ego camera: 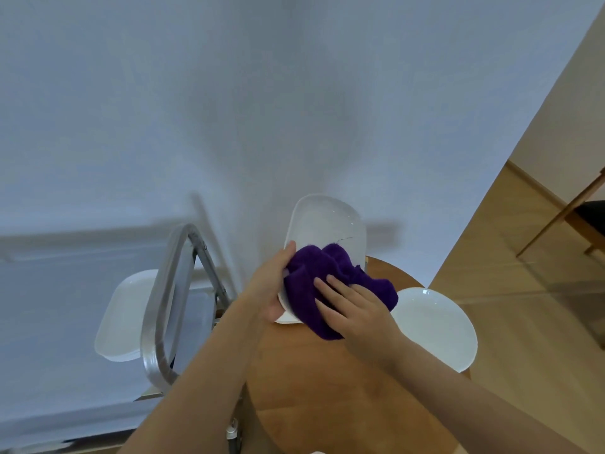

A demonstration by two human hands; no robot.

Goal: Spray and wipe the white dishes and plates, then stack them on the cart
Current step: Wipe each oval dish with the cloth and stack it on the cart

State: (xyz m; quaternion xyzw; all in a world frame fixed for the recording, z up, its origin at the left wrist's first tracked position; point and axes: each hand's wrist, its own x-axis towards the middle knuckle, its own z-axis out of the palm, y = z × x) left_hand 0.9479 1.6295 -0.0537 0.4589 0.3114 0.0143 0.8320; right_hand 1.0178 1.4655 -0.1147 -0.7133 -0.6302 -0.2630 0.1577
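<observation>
Head view: left hand (273, 290) grips white dish (327, 224); right hand (353, 309), fingers flat, presses purple cloth (307, 280).

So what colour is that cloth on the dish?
Deep purple cloth, clearest in the head view.

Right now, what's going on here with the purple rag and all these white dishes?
A person is cleaning dishes over a round wooden table. The left hand grips a white dish by its edge, tilted up, while the right hand presses a purple cloth against it. Another white plate lies on the table to the right, and a white dish already sits on the metal cart at left.
</observation>
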